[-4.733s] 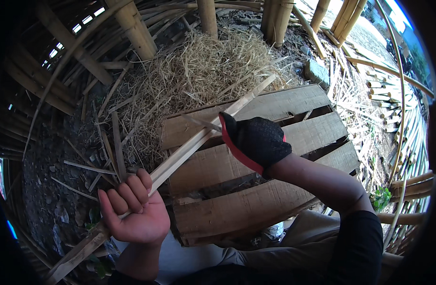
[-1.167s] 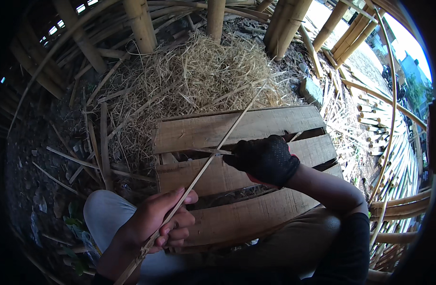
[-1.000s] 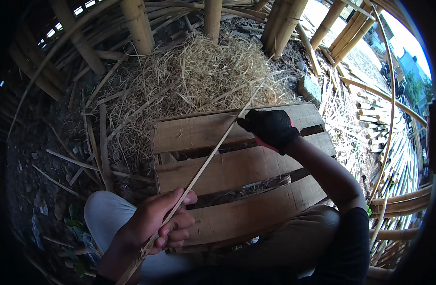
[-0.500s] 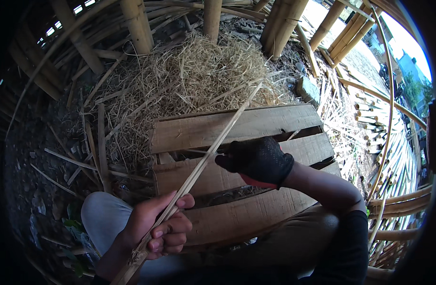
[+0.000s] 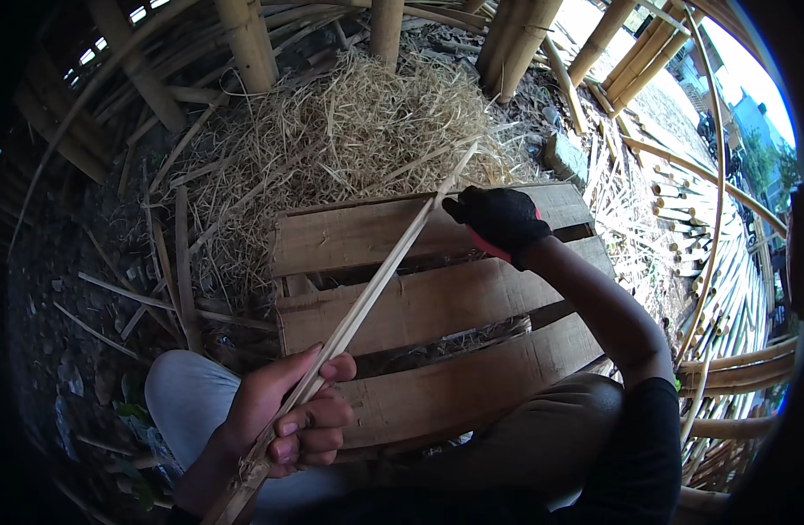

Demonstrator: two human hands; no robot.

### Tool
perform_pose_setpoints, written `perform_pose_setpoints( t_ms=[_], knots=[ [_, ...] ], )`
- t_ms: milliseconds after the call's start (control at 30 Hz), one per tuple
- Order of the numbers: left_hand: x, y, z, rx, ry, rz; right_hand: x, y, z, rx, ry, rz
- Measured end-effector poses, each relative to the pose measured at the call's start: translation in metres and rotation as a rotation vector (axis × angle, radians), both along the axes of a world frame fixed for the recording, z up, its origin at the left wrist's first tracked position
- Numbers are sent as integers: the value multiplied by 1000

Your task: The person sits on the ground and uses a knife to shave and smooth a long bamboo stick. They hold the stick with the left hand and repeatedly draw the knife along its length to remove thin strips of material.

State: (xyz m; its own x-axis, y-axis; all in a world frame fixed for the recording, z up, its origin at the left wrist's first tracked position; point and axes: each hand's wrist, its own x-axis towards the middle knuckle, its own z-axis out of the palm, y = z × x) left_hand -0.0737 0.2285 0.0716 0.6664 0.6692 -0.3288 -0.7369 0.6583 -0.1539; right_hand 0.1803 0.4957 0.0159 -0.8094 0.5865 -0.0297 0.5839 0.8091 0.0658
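Note:
A long, thin bamboo strip point(image 5: 377, 284) slants up and away over a low slatted wooden bench. My bare left hand point(image 5: 284, 407) is wrapped around its near part, where the end looks rough and frayed. Toward the far end, my right hand point(image 5: 500, 223), in a black and red glove, is closed right beside the strip. Its fingertips touch or nearly touch the strip; whatever that fist may hold is hidden. Beneath both hands lie the flat boards of the wooden bench point(image 5: 454, 389), with gaps between them.
A large heap of bamboo shavings point(image 5: 393, 122) lies beyond the bench. Thick bamboo posts point(image 5: 247, 44) stand behind it, near a stone block point(image 5: 565, 157). Cut bamboo poles point(image 5: 726, 297) are spread on the right, and loose slats point(image 5: 186, 271) lie on the left.
My gloved right hand has moved away from me along the strip, from its middle toward its far end. My left hand keeps its grip in nearly the same place.

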Motion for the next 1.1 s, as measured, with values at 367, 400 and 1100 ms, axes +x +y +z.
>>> perform_pose_setpoints(
  t_ms=[367, 400, 1100],
  knots=[
    [3, -2, -4, 9, -108, 78, -1, -10, -10, 77, 58, 147],
    [3, -2, -3, -1, -122, 75, -10, -38, -4, 52, 122, 200],
    [12, -2, 3, -51, -275, 142, -14, -9, 2, -255, 19, -55]
  ],
)
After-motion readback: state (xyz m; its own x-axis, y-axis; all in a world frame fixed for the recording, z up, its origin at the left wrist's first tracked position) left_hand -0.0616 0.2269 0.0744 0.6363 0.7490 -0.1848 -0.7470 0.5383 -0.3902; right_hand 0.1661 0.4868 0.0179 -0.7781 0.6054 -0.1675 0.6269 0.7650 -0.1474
